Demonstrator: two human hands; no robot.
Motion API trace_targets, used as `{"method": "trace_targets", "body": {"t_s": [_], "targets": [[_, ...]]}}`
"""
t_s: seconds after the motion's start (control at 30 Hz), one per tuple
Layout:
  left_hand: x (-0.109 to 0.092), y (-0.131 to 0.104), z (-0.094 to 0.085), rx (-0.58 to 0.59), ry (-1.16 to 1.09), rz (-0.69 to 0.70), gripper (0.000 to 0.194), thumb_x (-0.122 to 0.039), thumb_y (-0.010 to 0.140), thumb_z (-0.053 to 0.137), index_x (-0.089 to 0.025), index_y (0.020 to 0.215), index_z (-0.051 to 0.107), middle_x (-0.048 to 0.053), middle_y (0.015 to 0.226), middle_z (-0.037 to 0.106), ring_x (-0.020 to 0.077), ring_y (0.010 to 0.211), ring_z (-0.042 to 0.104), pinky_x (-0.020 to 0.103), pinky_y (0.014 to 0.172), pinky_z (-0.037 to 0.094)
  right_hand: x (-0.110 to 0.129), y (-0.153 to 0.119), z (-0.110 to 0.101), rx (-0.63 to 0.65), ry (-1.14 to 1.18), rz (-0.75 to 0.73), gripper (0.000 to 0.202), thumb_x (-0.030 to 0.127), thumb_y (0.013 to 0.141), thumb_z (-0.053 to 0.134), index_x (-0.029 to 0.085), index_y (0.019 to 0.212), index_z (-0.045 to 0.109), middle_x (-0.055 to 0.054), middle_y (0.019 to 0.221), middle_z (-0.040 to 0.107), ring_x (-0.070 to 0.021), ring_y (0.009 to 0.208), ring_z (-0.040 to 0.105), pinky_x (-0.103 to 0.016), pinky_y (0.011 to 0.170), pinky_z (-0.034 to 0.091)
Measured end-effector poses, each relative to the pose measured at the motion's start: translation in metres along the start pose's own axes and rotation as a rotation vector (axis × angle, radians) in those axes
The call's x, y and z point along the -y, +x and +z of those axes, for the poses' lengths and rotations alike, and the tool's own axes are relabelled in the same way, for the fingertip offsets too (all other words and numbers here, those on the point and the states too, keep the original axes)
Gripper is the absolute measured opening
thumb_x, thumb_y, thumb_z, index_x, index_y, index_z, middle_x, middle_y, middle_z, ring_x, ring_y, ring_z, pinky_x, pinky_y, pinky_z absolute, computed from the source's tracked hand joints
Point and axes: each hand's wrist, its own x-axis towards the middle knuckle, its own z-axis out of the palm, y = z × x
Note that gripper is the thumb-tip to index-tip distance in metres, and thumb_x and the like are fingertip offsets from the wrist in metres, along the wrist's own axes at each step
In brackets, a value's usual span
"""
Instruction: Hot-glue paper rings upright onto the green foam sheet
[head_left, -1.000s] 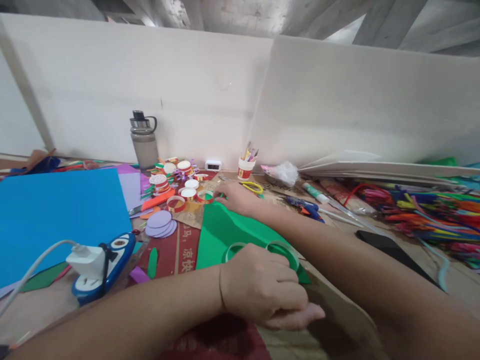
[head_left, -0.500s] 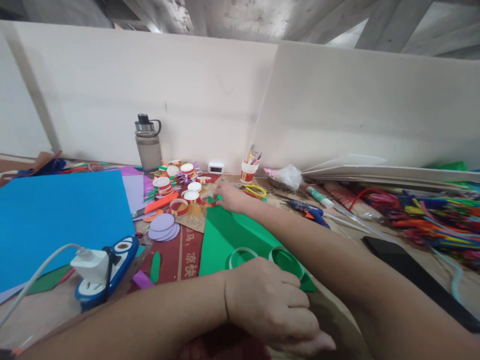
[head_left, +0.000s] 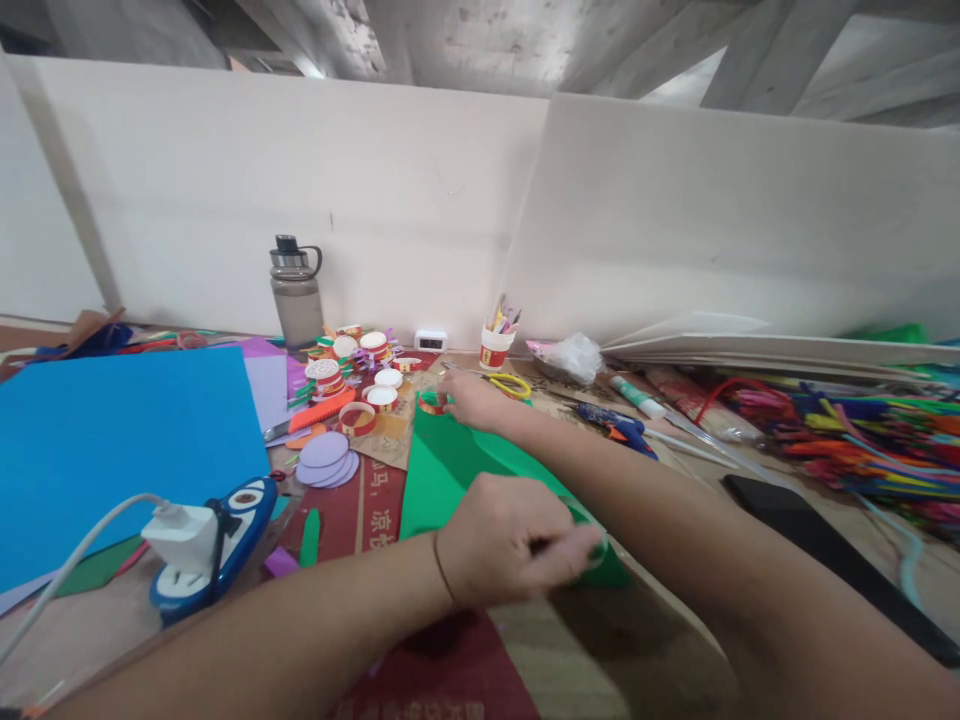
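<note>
My right hand point(head_left: 478, 400) reaches to the far end of the green sheet point(head_left: 446, 460). Its fingers are closed on the edge of a red paper-cup ring point(head_left: 430, 403), which lies at the sheet's far left corner. Nearer to me, my left hand point(head_left: 517, 540) hovers over the sheet's near part with its fingers curled, slightly blurred. A pale-rimmed ring point(head_left: 587, 515) shows partly behind its thumb; I cannot tell whether the hand grips it. Left of my right hand stand another red ring point(head_left: 358, 419) and a white-topped red piece point(head_left: 382, 398).
Purple discs point(head_left: 324, 452), an orange utility knife point(head_left: 322, 411) and decorated cup pieces point(head_left: 324, 378) lie left. A bottle point(head_left: 297, 300) and a pen cup point(head_left: 495, 348) stand behind. Yellow-handled scissors point(head_left: 510, 386), a glue gun point(head_left: 622, 430) and a black phone-like slab point(head_left: 817, 550) lie right.
My right hand has drawn the red ring slightly right, onto the green sheet's corner. My left hand has risen and moved away from me, over the pale-rimmed rings.
</note>
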Motion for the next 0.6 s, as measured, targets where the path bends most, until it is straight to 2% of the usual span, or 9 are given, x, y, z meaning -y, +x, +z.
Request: {"method": "trace_targets", "body": {"t_s": [0.1, 0.17, 0.3, 0.47, 0.6], "targets": [[0.026, 0.000, -0.011, -0.086, 0.000, -0.413, 0.052, -0.039, 0.098, 0.041, -0.018, 0.050, 0.036, -0.004, 0.047, 0.039, 0.0074, 0.047, 0.035, 0.025, 0.051, 0.027, -0.003, 0.000, 0.003, 0.012, -0.005, 0.005, 0.016, 0.009, 0.081, 0.064, 0.013, 0.092, 0.074, -0.012, 0.103, 0.069, -0.0225, 0.099, 0.060, -0.029, 0.084, 0.043], [0.046, -0.003, -0.018, -0.106, 0.045, -0.542, 0.051, -0.041, 0.097, 0.040, -0.018, 0.051, 0.035, -0.004, 0.048, 0.038, 0.0084, 0.049, 0.036, 0.026, 0.054, 0.027, -0.005, 0.000, 0.004, 0.018, -0.004, 0.007, 0.016, 0.006, 0.079, 0.065, 0.013, 0.089, 0.075, -0.012, 0.102, 0.070, -0.0218, 0.097, 0.061, -0.029, 0.082, 0.044], [0.070, -0.011, -0.022, 0.089, 0.218, -0.580, 0.046, -0.036, 0.092, 0.043, -0.018, 0.051, 0.032, -0.003, 0.050, 0.036, 0.0097, 0.051, 0.035, 0.029, 0.056, 0.019, -0.010, 0.003, 0.002, 0.002, 0.021, -0.012, 0.014, 0.010, 0.078, 0.069, 0.016, 0.089, 0.075, -0.009, 0.103, 0.070, -0.0198, 0.097, 0.062, -0.028, 0.084, 0.045], [0.069, -0.016, -0.016, 0.343, 0.301, -0.530, 0.043, -0.033, 0.090, 0.044, -0.017, 0.050, 0.039, -0.001, 0.050, 0.046, 0.0112, 0.051, 0.033, 0.030, 0.055, 0.017, -0.019, 0.018, -0.009, -0.078, 0.046, -0.014, 0.021, 0.010, 0.088, 0.057, 0.016, 0.099, 0.073, -0.009, 0.109, 0.071, -0.0184, 0.104, 0.062, -0.028, 0.091, 0.044], [0.068, -0.015, -0.014, 0.466, 0.386, -0.498, 0.041, -0.033, 0.091, 0.046, -0.017, 0.053, 0.052, 0.001, 0.055, 0.058, 0.0127, 0.053, 0.043, 0.030, 0.054, 0.018, -0.017, 0.042, -0.007, -0.090, 0.026, -0.027, 0.023, 0.011, 0.089, 0.054, 0.014, 0.101, 0.074, -0.014, 0.122, 0.066, -0.0226, 0.119, 0.055, -0.036, 0.104, 0.035]]}}
